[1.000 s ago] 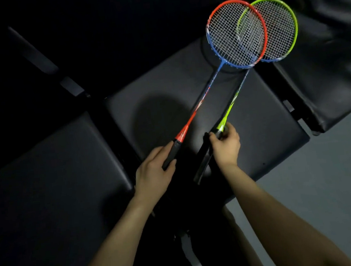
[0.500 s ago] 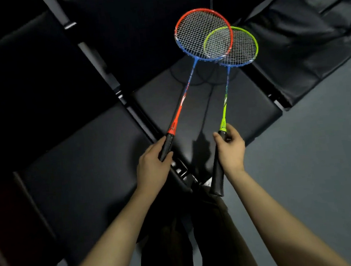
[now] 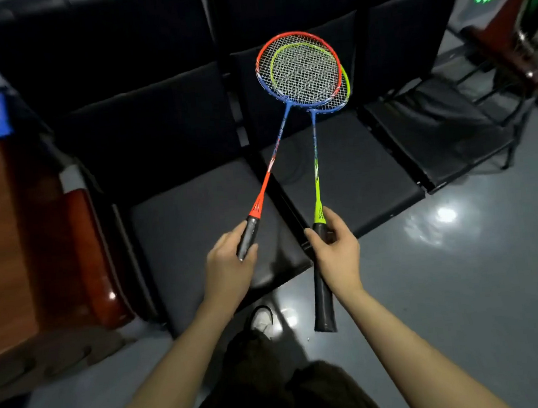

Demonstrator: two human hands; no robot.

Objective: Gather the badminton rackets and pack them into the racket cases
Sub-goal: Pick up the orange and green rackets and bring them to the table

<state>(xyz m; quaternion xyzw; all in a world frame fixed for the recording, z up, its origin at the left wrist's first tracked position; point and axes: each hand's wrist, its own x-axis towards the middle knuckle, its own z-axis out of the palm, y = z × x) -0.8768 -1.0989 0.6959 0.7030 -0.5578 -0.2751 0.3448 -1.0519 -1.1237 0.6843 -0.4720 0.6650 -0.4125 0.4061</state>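
Both rackets now hang in the air over the black chairs (image 3: 196,217), no longer lying on a seat as they do a second earlier. The head of the orange racket (image 3: 286,126) now covers nearly all of the head of the green racket (image 3: 316,166), where before only their edges overlap. The left hand (image 3: 227,267) and right hand (image 3: 336,253) sit further apart, and the green racket's black handle now juts out below the right hand.

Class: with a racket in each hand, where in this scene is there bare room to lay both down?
The nearest black seat, left of the divider, is bare, as is the grey floor at right. It is crowded up where the racket heads overlap.
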